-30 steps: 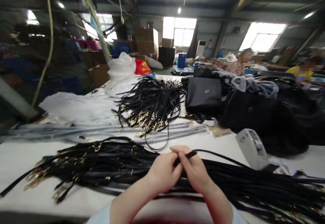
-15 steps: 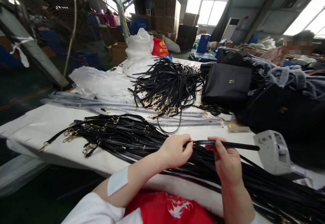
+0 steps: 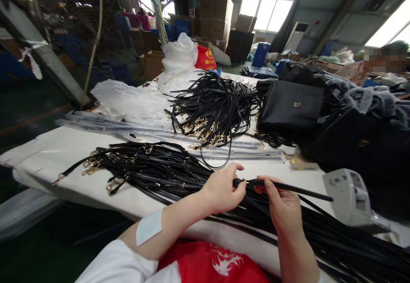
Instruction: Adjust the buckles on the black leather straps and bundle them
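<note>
My left hand [image 3: 224,189] pinches the near end of a thin black strap [image 3: 288,187], thumb and fingers closed on its tip. My right hand [image 3: 282,206] grips the same strap a little further along, and the strap runs out level to the right. Both hands hover just above a long bundle of black straps with gold clasps [image 3: 153,172] lying across the white table [image 3: 64,154].
A second heap of black straps [image 3: 214,107] lies further back. Black handbags [image 3: 290,105] are piled at the right, with a grey tape dispenser [image 3: 349,197] beside my right hand. White plastic bags [image 3: 128,101] and cardboard boxes [image 3: 214,18] lie behind. Another person sits far right.
The view has tilted down and left. My hands have drawn apart along the strap, which now stretches out to the right. In the last half second, little has moved.
</note>
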### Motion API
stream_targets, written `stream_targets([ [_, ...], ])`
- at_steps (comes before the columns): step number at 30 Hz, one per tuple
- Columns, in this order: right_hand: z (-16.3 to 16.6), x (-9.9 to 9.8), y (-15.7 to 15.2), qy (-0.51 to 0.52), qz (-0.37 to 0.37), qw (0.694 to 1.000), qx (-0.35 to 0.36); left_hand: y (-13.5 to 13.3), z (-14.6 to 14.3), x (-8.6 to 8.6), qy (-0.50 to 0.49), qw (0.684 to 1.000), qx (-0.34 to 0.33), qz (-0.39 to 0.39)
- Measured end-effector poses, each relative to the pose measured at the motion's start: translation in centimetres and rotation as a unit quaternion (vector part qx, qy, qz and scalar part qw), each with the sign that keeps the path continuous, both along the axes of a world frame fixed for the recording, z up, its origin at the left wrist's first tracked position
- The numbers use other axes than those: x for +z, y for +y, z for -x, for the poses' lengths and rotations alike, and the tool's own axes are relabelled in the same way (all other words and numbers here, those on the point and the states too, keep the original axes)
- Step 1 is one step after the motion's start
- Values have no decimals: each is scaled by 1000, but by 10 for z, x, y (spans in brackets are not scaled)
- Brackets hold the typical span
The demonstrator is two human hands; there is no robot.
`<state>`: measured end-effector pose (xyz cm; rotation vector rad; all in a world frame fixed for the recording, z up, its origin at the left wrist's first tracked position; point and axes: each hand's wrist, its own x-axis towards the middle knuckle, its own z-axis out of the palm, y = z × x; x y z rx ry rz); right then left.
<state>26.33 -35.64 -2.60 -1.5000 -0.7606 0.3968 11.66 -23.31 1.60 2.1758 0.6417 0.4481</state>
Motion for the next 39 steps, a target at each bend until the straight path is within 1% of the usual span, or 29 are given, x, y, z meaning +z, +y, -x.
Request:
stream_targets([
  [10,7,7,2,-20,-4,1000,7,-2,2,2,2,1000,-3,-1],
  [15,7,3,-1,-28,-16,999,-12,-1,2,3,2,1000,-1,2],
  [18,5,2,-2,-20,-21,1000,-10,-1,3,2,1,1000,-3,3],
  [25,9,9,-2,-43,-26,999,-12,-3,4,5,-14,1000,-6,-1],
  [32,8,8,1,-46,-35,998,-7,-2,4,6,-7,1000,-3,-1],
  [39,15,16,1,-74,-40,996,10,-4,3,4,-21,1000,2,-7],
])
